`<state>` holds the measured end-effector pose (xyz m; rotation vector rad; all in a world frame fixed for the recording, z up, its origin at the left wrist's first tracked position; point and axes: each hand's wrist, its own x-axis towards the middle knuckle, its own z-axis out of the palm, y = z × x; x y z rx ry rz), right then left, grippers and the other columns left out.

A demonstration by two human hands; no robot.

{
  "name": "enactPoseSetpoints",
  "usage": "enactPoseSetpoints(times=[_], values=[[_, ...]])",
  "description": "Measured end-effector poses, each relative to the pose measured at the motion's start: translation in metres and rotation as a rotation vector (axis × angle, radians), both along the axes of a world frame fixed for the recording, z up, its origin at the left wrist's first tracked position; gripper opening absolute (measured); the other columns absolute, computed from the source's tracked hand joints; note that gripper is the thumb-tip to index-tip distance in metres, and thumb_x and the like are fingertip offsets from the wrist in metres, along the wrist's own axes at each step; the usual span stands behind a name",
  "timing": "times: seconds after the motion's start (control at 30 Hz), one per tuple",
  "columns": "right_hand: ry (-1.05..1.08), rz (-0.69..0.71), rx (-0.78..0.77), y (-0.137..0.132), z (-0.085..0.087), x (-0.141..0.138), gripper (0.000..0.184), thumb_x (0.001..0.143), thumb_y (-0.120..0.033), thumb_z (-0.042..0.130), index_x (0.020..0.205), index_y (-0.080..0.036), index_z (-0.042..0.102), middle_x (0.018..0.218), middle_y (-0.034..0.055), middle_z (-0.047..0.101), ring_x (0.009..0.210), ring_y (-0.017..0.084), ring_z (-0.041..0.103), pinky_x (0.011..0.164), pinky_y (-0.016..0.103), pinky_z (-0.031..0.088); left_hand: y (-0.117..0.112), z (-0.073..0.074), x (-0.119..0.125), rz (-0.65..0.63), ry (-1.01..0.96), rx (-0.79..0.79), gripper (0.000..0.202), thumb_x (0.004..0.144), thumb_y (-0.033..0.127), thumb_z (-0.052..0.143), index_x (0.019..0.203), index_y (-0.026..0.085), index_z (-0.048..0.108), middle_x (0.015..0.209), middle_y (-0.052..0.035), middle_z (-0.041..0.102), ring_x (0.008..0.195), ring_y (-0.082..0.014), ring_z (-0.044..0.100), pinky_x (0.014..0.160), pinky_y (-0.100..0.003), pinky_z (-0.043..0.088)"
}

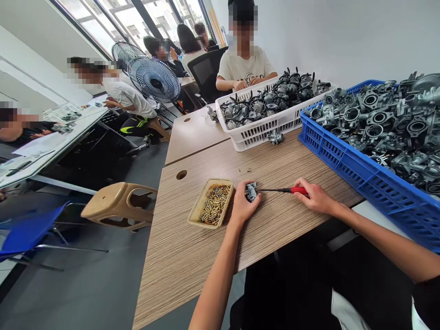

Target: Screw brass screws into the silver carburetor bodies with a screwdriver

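My left hand is closed around a small grey metal carburetor on the wooden table. In my right hand is a screwdriver with a red and black handle, its thin dark shaft pointing left. The shaft's tip meets the right side of the carburetor; the exact contact is too small to make out. Just left of my left hand stands a shallow tan tray filled with many small brass-coloured parts. Two tiny brass pieces lie on the table beyond my left hand.
A white basket of carburetors stands at the back, with one loose carburetor beside it. At right is a blue crate heaped with metal carburetors. A person sits across the table. A tan stool stands left.
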<state>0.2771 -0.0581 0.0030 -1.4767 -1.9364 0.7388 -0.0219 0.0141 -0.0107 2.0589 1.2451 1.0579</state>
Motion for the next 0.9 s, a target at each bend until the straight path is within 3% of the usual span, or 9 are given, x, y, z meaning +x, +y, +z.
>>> enactPoseSetpoints(times=[0.9], values=[[0.001,-0.036,-0.033,0.0004,0.0002,-0.0002,0.018,0.101,-0.043,0.053,0.107,-0.026,0.052,0.082,0.0006,0.065,0.069,0.022,0.061,0.069,0.033,0.041,0.0001,0.0008,0.0010,0.018,0.009,-0.011,0.037,0.085,0.027,0.072,0.119,0.024,0.061,0.115,-0.0073,0.070,0.111,-0.0258,0.067,0.103,-0.042,0.055]])
